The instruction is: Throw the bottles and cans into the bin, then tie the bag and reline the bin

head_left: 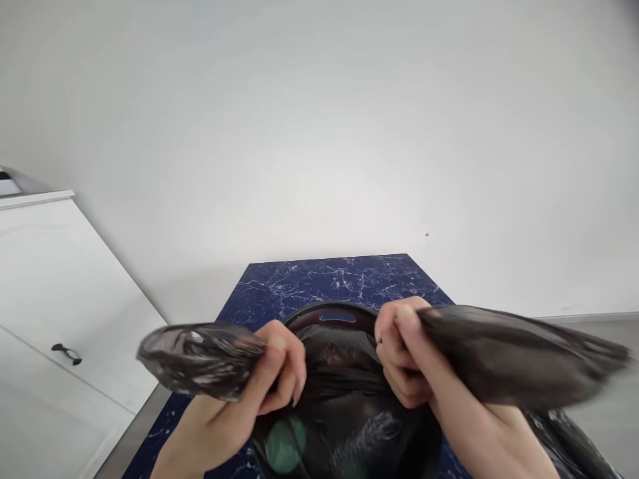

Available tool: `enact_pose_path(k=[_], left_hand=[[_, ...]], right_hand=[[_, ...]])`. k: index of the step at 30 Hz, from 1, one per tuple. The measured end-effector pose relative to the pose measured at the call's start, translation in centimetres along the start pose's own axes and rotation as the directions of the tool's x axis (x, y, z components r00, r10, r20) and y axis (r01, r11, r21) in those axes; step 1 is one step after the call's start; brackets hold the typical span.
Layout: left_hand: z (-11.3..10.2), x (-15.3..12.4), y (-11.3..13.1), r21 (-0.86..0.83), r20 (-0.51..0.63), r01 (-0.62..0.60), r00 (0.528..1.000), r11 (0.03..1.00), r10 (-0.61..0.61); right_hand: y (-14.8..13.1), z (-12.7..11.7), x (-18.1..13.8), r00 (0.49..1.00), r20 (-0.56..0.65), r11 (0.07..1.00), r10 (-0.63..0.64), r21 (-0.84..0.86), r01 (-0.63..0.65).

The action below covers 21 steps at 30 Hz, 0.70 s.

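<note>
A black plastic bin bag (344, 406) sits in a round dark bin (329, 314) just below me. My left hand (272, 376) is closed round one gathered flap of the bag, which sticks out to the left. My right hand (404, 359) is closed round the other flap, which stretches out to the right and looks blurred. The two fists are close together above the bag's mouth. Something green (284, 442) shows faintly through the plastic.
The bin stands on a dark blue marbled surface (319, 279) against a plain white wall (319, 133). A white cabinet (44, 299) with a black handle (66, 352) is on the left. Grey floor (614, 412) shows at the right.
</note>
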<state>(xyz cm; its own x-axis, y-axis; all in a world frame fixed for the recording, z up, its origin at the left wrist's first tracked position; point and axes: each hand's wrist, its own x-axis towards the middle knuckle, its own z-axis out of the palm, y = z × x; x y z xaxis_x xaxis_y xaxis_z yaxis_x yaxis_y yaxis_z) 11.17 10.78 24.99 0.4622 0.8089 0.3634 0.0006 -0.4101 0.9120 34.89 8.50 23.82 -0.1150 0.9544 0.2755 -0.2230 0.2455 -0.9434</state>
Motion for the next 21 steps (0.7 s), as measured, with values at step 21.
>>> enact_pose_path(k=[21], left_hand=[[1.7, -1.2, 0.6, 0.662, 0.040, -0.192, 0.974, 0.725, 0.222]], right_hand=[[0.4, 1.0, 0.6, 0.994, 0.005, 0.818, -0.109, -0.568, 0.093]])
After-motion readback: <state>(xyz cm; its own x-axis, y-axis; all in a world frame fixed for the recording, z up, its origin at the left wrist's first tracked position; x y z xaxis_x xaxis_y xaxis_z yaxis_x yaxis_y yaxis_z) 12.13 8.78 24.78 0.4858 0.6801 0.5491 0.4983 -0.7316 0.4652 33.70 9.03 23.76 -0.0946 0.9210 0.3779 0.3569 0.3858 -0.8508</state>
